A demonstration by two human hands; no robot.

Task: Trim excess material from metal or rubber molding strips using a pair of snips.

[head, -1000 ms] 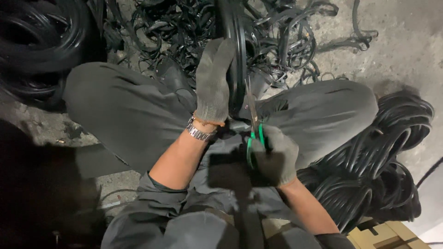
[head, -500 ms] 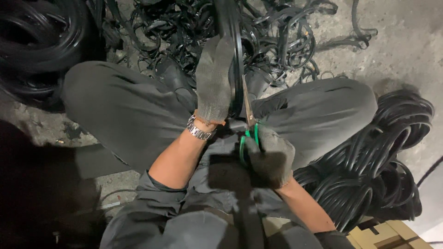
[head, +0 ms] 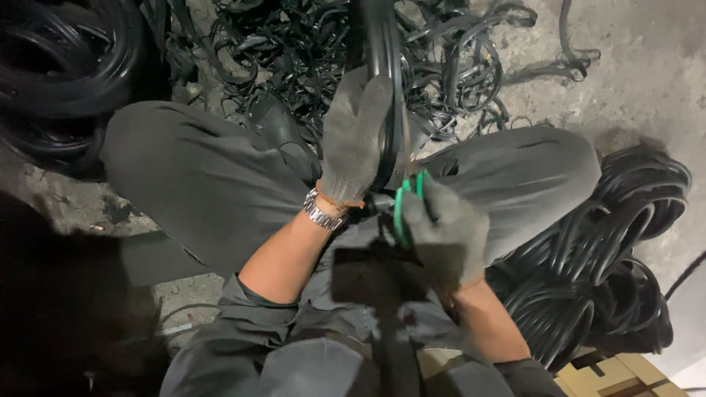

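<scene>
Clamped in the gloved left hand (head: 354, 136): a black rubber ring (head: 382, 66), upright, running from the lap toward twelve o'clock and out past the top edge. Wrapped round the green handles of scissors (head: 408, 192): the gloved right hand (head: 445, 235), fingers through the loops and drawn close together, blades aimed toward twelve o'clock along the right flank of the ring, just beside the left palm. Whether the blades bite into the rubber or only lie against it: cannot tell, too dark and narrow at that spot.

At five o'clock of the left hand, a metal wristwatch (head: 321, 211) on the bare forearm. Across the middle, grey trousers (head: 198, 176), knees spread to nine and three o'clock. At twelve o'clock on the concrete floor (head: 632, 66), a tangle of cut black strips (head: 294, 51). At ten o'clock, stacked black rings (head: 59, 66); at four o'clock, a second heap of rings (head: 610, 257), touching the right thigh. At five o'clock, a corner of a cardboard box (head: 625, 375).

Likely trouble: blade tips so near the left glove, so a slip of the springy rubber could drive them into the palm or thumb. Thin knit gloves, little shield. A loosened left grip could let the ring twist and send the cut off line.
</scene>
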